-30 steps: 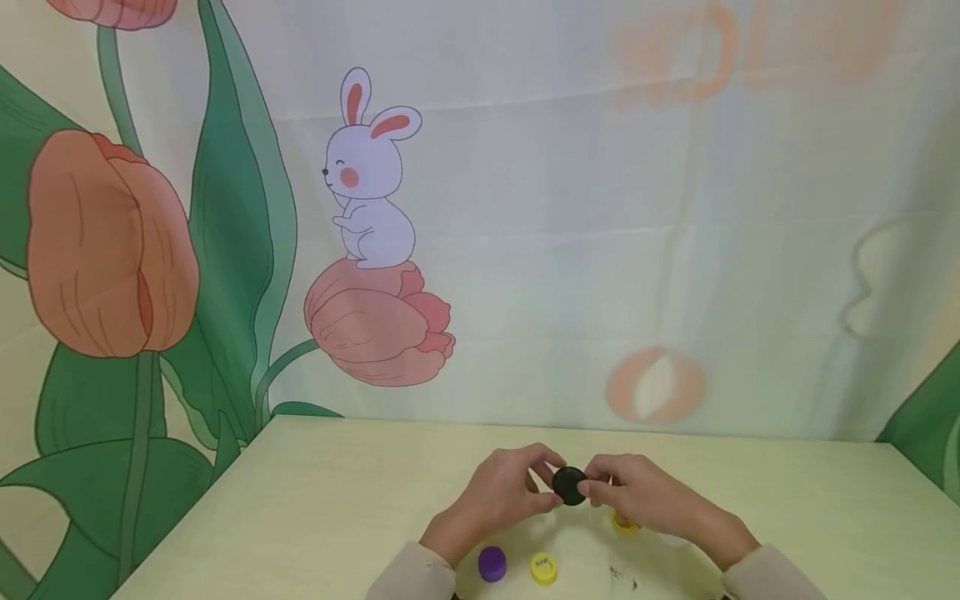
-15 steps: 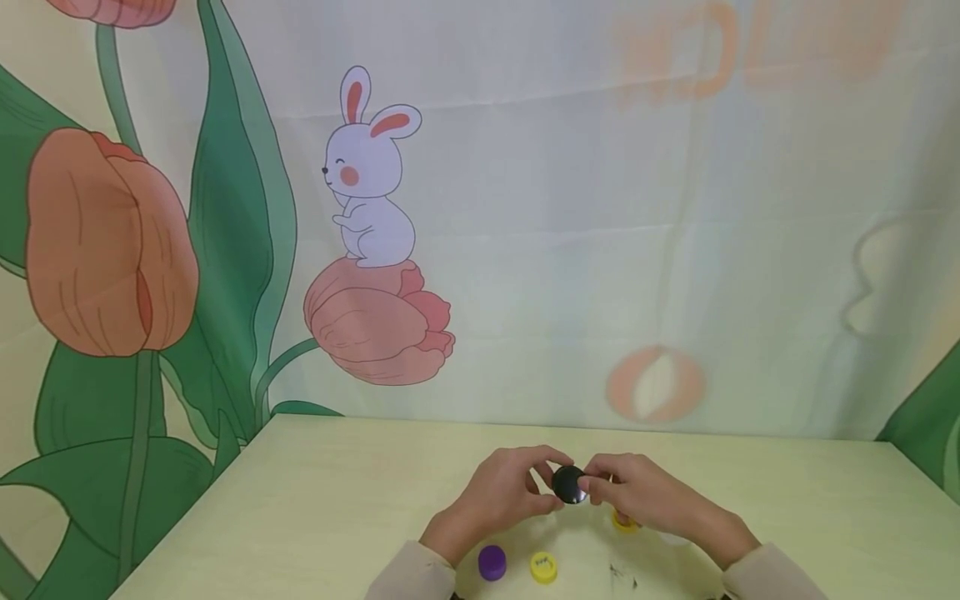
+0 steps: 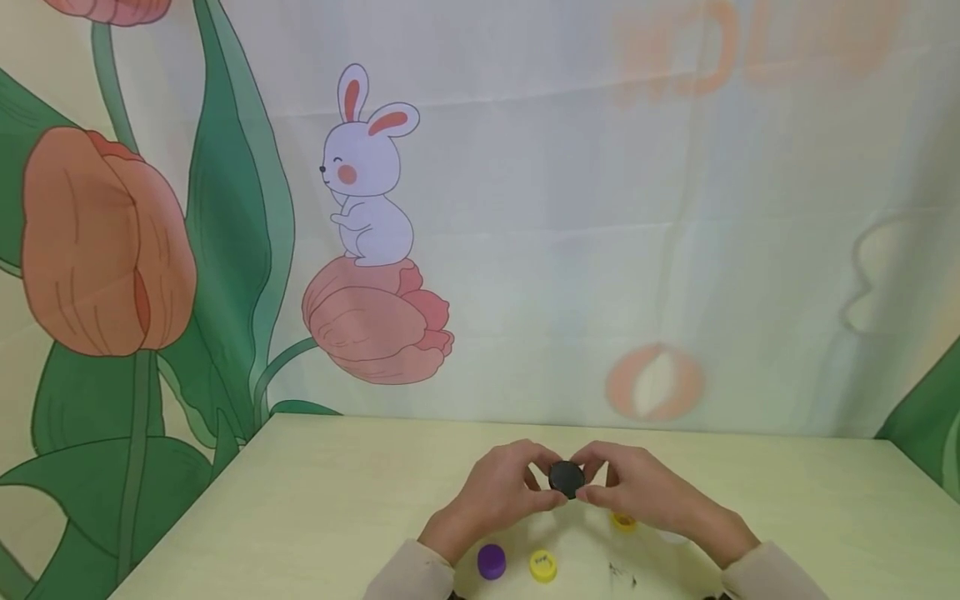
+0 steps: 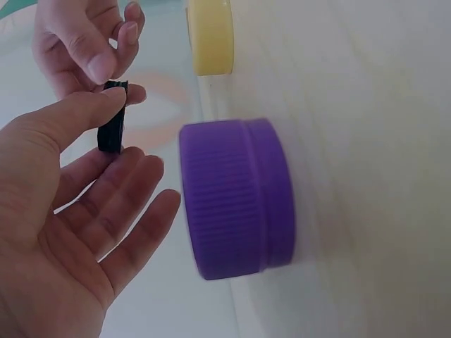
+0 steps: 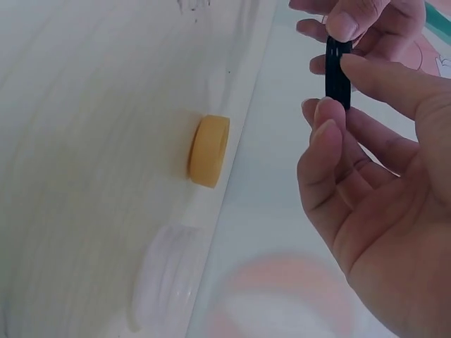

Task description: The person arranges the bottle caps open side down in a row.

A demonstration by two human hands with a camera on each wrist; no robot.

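Both hands hold a round black bottle cap (image 3: 566,480) up over the table, its flat face turned toward the head camera. My left hand (image 3: 501,490) pinches the cap's left side between thumb and fingers. From the right, my right hand (image 3: 647,490) grips the opposite edge, thumb at the lower rim. Seen edge-on in the left wrist view, the black cap (image 4: 113,118) is thin, with a ridged side. A purple bottle cap (image 4: 236,201) stands on the table close to my left hand. Under my right hand lies an orange-yellow cap (image 5: 209,151), partly hidden in the head view.
A yellow cap (image 3: 543,566) with dark marks on top lies beside the purple one. A whitish translucent cap (image 5: 165,278) sits below my right wrist. Dark smudges (image 3: 621,575) mark the pale table (image 3: 337,500). A printed curtain (image 3: 525,250) hangs behind the table.
The right thumb has shifted from the black cap's face to its lower rim, and the right fingers have moved to its upper edge. The other caps stay put.
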